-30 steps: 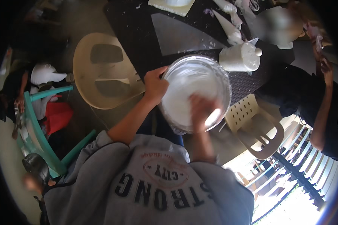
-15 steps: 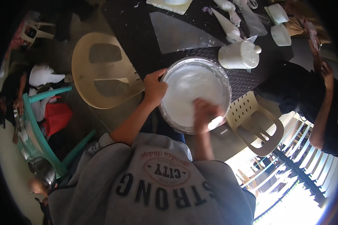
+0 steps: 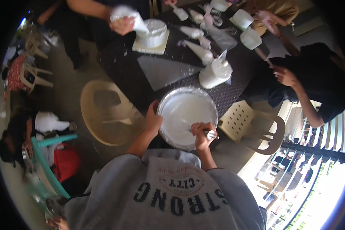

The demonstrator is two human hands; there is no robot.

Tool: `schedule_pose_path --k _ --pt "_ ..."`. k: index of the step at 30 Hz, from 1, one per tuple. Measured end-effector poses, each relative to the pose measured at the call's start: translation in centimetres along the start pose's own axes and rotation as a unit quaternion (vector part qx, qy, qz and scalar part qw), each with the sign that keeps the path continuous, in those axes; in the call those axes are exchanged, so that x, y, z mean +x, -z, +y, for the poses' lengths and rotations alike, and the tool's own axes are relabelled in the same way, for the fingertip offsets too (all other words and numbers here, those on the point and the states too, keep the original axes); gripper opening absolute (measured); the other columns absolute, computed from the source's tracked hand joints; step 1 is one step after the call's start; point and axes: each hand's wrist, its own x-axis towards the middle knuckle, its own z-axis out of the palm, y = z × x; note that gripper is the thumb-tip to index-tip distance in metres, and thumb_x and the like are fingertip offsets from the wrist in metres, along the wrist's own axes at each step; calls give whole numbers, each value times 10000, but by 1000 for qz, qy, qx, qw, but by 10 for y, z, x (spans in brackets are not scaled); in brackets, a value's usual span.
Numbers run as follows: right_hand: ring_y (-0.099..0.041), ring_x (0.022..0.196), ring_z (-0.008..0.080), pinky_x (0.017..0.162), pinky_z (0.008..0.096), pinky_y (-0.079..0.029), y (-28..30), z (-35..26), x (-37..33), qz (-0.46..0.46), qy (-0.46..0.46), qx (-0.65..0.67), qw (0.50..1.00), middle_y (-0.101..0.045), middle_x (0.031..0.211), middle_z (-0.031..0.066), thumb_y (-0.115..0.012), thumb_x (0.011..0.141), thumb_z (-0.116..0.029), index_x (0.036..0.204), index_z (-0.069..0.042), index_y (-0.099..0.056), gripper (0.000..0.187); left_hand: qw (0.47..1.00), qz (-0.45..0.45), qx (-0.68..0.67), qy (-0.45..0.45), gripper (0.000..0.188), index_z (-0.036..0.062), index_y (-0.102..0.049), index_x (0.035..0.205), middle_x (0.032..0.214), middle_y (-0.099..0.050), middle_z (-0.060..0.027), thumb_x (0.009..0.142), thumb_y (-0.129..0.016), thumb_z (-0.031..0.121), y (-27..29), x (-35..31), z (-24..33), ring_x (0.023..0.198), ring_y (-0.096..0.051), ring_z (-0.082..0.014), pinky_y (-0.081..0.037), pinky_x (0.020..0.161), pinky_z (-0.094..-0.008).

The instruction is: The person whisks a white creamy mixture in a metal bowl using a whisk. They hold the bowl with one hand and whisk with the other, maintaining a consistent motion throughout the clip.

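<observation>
A large round bowl (image 3: 165, 141) of smooth white cream (image 3: 183, 113) is in front of my body, at the near edge of the dark table. My left hand (image 3: 154, 119) is closed on the bowl's left rim. My right hand (image 3: 203, 135) is wrapped round a shiny metal-handled utensil (image 3: 211, 135), over the bowl's near right side. The handle's end sticks out of my fist, and I cannot make out the utensil's head in the cream. Just beyond the bowl stands a white cream-smeared cylinder (image 3: 214, 74) with a round knob on it.
Filled piping bags (image 3: 197, 52) lie on the table (image 3: 120, 65), near a clear triangular sheet (image 3: 166, 71). Another person's hand (image 3: 122, 26) holds a piping bag by a white cake (image 3: 155, 33). Beige chairs (image 3: 92, 115) flank me; a person (image 3: 306, 73) stands at right.
The view has tilted up, showing more of the table's far side, with the cake and a person's piping bag. My right hand, blurred inside the bowl before, is now sharper and nearer the rim.
</observation>
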Motion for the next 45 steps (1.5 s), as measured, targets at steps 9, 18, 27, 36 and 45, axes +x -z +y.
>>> schedule_pose_path --k 9,18,27,36,45 --pt "-483 479 143 451 274 -401 -15 -8 2 2 0 -153 988 -502 526 90 -509 655 102 654 -6 -419 141 970 -235 -62 19 789 14 -276 1290 1168 -437 -137 542 -524 -17 25 11 -3 1060 -437 -225 -415 791 -282" --pt "-489 489 136 456 273 -400 -19 -5 -2 33 4 -127 991 -518 544 83 -506 645 90 649 -10 -436 122 966 -247 -59 -43 630 15 -384 1239 1108 -491 -103 629 -533 51 30 7 -16 1015 -467 -192 -382 858 -292" --pt "-478 495 126 460 272 -401 -11 1 -6 63 -6 -70 996 -511 555 69 -491 667 88 657 -22 -421 131 962 -264 -72 -3 551 12 -395 1236 1093 -506 -78 706 -535 71 32 6 -23 995 -473 -160 -383 852 -283" --pt "-496 500 130 443 263 -398 -9 1 -7 66 1 -30 997 -506 546 79 -494 672 104 671 -23 -414 151 959 -271 -78 -10 507 9 -420 1201 1058 -517 -75 714 -544 79 33 8 -22 940 -484 -146 -391 829 -276" --pt "-419 461 144 456 293 -383 -13 -2 -2 61 -7 -55 997 -445 526 76 -430 683 121 684 -21 -373 154 958 -276 -72 -9 471 13 -433 1182 1031 -517 -62 729 -540 81 32 10 -20 920 -482 -132 -392 819 -273"
